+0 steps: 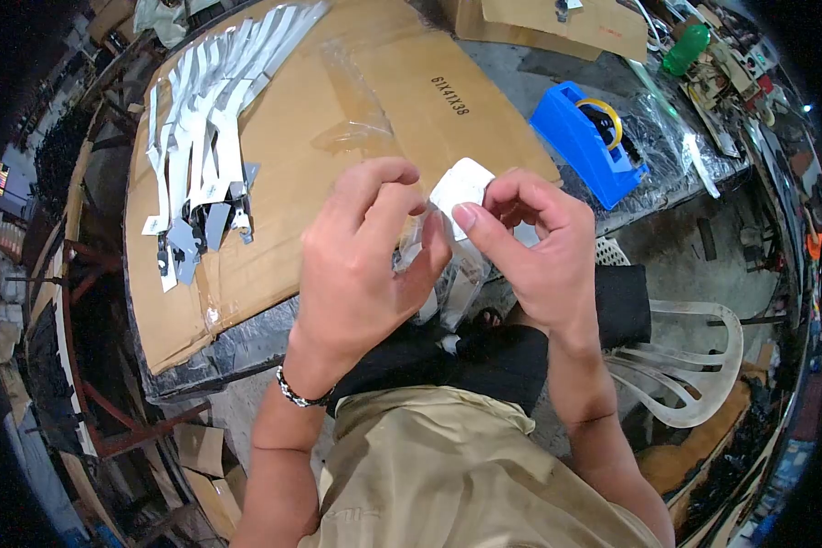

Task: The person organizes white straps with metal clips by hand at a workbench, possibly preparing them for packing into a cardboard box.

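Note:
A small white square piece [462, 185] with rounded corners is pinched between the thumb and index finger of my right hand [543, 247]. Clear plastic film [467, 279] hangs just below it, between my two hands. My left hand [356, 251], wearing a beaded bracelet [300, 389] at the wrist, is closed with its fingers curled. Its thumb lies against the film beside the white piece; what its fingertips grip, if anything, is hidden. Both hands are over the near edge of a flat cardboard sheet [374, 100].
A bundle of grey-white strips [212, 110] with dark ends lies on the cardboard's left. To the right are a blue tape dispenser [586, 146] and a green bottle [687, 50]. An open cardboard box [557, 27] sits at the back, a plastic chair [694, 365] at right.

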{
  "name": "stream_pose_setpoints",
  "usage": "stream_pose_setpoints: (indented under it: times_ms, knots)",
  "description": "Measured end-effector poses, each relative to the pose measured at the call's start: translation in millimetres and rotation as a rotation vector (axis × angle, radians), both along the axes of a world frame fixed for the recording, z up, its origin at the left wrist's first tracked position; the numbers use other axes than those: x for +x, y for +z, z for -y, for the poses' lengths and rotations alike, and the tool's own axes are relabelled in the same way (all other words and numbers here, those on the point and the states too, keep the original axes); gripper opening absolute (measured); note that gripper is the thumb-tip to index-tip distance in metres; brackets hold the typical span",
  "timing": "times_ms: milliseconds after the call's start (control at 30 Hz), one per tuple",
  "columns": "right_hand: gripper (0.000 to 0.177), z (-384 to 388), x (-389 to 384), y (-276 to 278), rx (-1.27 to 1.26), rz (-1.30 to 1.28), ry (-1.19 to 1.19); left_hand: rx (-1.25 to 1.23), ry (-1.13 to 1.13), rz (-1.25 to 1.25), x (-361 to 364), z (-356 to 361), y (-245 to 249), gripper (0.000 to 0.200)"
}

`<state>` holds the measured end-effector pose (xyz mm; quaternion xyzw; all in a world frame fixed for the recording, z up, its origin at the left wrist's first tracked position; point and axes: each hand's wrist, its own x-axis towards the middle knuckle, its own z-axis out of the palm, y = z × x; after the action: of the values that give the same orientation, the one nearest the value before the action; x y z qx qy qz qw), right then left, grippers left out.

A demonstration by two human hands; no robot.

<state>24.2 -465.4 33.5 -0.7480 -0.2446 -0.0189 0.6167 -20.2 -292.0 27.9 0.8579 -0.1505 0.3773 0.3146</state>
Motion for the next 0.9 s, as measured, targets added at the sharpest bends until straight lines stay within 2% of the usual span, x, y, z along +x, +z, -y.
stream_pose_setpoints:
  times_ms: [67,167,367,567,667,767,900]
  knots:
    - [0.014,-2,0,-2,-0.011,0.032,-0.01,0.03,0.047,-0.061,-7,3,5,0.02]
    - [0.014,-5,-2,-5,-0.012,0.038,-0.026,0.085,0.048,0.002,-3,2,0,0.024]
    - [0.015,-5,-2,-8,-0.073,0.068,-0.035,0.04,-0.003,-0.085,0,0,-3,0.02]
    - [0.013,-3,-4,-4,-0.053,-0.043,-0.067,-0.461,-0.315,-0.278,7,-10,-11,0.008]
    - [0.014,-1,0,-7,0.035,-0.193,0.015,-0.655,-0.371,-0.355,3,-1,-10,0.007]
    - [0.014,0,3,-16,0.147,-0.257,0.075,-0.73,-0.432,-0.454,3,-3,-11,0.007]
    - [0.014,1,7,-24,0.093,-0.22,0.097,-0.728,-0.451,-0.447,3,-1,-16,0.006]
